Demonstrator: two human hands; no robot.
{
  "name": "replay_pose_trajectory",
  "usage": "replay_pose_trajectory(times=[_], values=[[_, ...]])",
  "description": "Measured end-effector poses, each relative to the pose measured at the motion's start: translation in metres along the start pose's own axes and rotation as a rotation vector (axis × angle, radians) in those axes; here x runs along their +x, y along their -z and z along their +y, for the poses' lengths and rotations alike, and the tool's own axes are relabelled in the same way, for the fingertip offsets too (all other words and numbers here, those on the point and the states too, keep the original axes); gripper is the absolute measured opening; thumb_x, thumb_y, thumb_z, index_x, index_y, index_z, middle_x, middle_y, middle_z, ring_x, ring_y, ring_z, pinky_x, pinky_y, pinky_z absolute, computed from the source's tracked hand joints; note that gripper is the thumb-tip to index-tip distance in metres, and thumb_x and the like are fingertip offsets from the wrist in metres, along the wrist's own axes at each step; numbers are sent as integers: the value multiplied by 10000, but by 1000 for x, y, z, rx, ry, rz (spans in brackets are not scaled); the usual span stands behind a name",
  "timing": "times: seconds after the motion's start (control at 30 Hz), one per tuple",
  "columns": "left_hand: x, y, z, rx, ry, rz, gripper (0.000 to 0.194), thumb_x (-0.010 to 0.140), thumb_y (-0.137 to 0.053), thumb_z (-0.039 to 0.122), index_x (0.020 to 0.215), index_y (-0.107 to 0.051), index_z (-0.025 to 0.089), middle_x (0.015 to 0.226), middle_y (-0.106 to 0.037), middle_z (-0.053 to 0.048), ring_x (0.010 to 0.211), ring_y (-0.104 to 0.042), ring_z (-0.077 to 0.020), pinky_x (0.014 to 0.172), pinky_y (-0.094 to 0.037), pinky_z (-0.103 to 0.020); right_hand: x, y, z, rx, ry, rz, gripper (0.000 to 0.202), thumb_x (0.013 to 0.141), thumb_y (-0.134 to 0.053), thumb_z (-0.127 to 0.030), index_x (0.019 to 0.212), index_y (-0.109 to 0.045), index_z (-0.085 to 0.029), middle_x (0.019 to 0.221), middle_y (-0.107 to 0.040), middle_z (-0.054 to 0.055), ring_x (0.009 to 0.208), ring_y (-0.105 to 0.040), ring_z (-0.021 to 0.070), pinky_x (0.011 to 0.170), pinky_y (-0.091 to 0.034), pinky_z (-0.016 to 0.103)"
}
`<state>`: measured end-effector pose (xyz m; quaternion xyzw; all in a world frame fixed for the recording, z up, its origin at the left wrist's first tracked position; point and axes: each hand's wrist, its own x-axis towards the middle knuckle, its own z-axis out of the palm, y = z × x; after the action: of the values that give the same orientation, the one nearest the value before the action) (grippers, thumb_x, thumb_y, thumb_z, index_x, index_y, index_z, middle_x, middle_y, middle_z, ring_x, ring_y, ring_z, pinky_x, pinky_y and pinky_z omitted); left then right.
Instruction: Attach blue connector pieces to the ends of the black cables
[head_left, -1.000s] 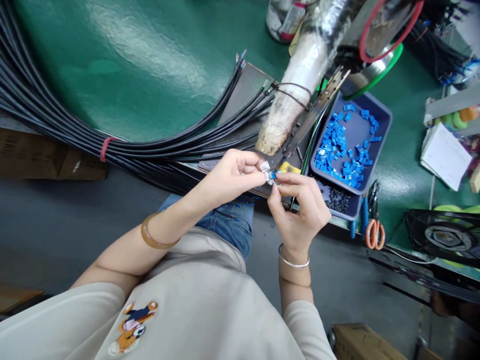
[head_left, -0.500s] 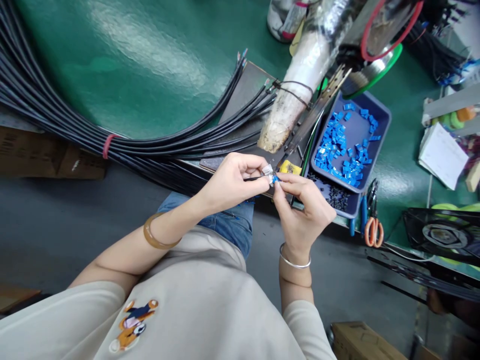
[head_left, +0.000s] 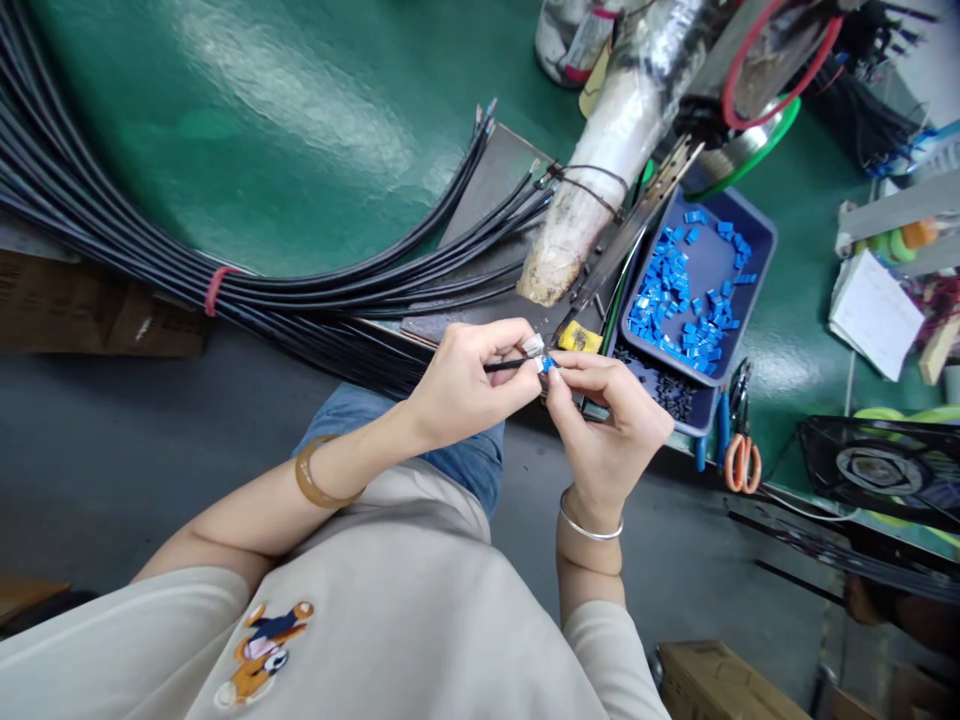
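Observation:
My left hand [head_left: 480, 378] is closed around the end of a black cable [head_left: 506, 366], with white tape or wrapping on its fingertips. Against that cable end, my right hand [head_left: 607, 410] pinches a small blue connector [head_left: 550, 364] between thumb and fingers. The two hands almost meet at the table's front edge. A bundle of black cables [head_left: 300, 292], tied with a red band [head_left: 219, 290], runs in from the left behind my left hand. Just beyond my fingertips lies a yellow piece [head_left: 580, 337].
A tray [head_left: 763, 262] of blue connectors rests over another tray [head_left: 701, 412] of small black parts at the right. Beside them are orange-handled scissors [head_left: 742, 464] and blue-handled pliers. A wrapped tube [head_left: 585, 190] and a solder spool [head_left: 765, 150] rise behind my hands.
My left hand has shifted slightly down and its fingers have opened up a little, so more of the black cable shows. My right hand still pinches the blue connector.

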<state>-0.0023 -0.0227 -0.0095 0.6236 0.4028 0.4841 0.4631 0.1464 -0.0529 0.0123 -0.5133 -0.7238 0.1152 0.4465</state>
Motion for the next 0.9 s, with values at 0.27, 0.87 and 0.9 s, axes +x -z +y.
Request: replay_pose_trajectory(times=[0.27,0.87,0.9], values=[[-5,-3,2,133,-74,80,75,814,-576,98,766,-622,133,635,-503,38,562,-401,-46,515,-328,-176,-2,-3,1,-169,136,61,198,773,-690,-20,844,-634,-197,883,-749,8,826,-716,104,770,-578,215],[-9,2,1,66,-99,123,95,790,-614,82,723,-607,149,734,-573,-11,652,-506,-85,547,-396,-206,-5,-5,-2,-166,108,82,182,778,-685,-23,842,-634,-185,880,-750,9,829,-719,102,770,-597,207],[-9,3,3,34,-82,98,97,792,-611,83,719,-600,147,733,-568,-12,645,-504,-83,539,-396,-203,-4,-3,-3,-118,60,57,177,785,-680,-28,840,-639,-191,881,-746,-2,814,-714,97,744,-600,203]])
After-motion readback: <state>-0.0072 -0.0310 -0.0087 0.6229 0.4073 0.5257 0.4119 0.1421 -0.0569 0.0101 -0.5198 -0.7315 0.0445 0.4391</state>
